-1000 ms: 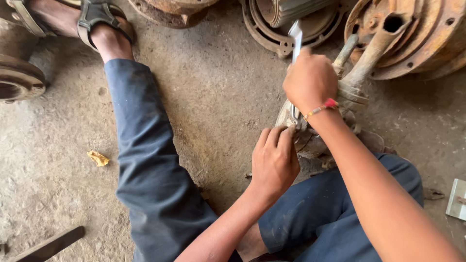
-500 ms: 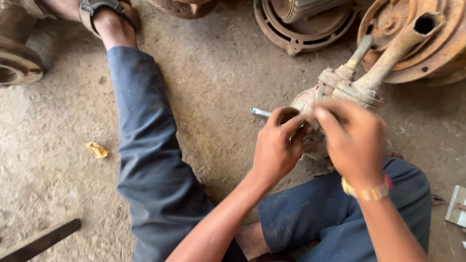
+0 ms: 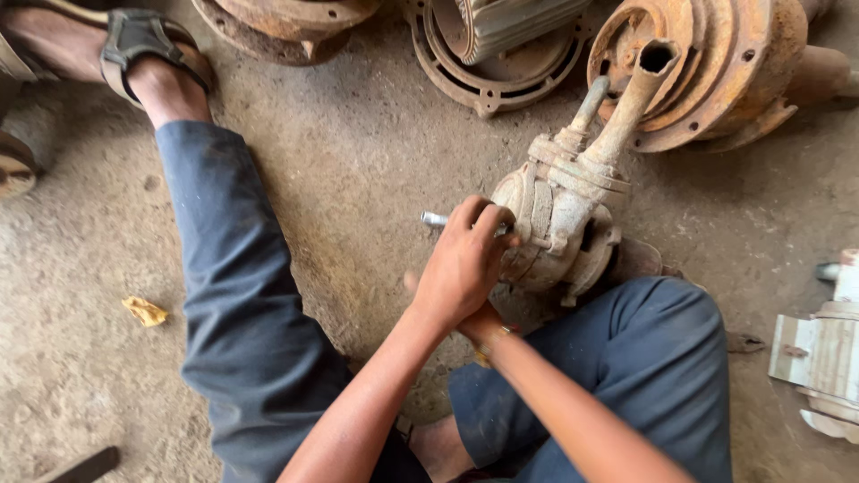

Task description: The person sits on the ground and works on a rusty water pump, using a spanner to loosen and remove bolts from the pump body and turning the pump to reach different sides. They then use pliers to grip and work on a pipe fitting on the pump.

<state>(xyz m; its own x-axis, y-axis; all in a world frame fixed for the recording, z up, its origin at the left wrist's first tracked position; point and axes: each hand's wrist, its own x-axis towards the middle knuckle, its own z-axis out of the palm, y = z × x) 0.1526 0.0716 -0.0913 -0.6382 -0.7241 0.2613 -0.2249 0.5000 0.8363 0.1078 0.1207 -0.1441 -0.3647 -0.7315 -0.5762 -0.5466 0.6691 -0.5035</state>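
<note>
I sit on a concrete floor with a rusty, pale cast-metal pump body propped against my right knee. My left hand is closed around a silver wrench at the pump's left side; only the tool's short end shows past my fingers. My right hand is tucked under my left wrist and almost wholly hidden; its wrist wears a yellow band. Two rusty pipe stubs rise from the top of the pump.
Rusty round motor housings and a ribbed casing lie along the far side. My left leg stretches to a sandalled foot. A yellow scrap, a dark bar and a whitish metal part lie around.
My right hand brought the wrench down from above the pump to its left side, then slid under my left wrist. My left hand now grips the wrench alone.
</note>
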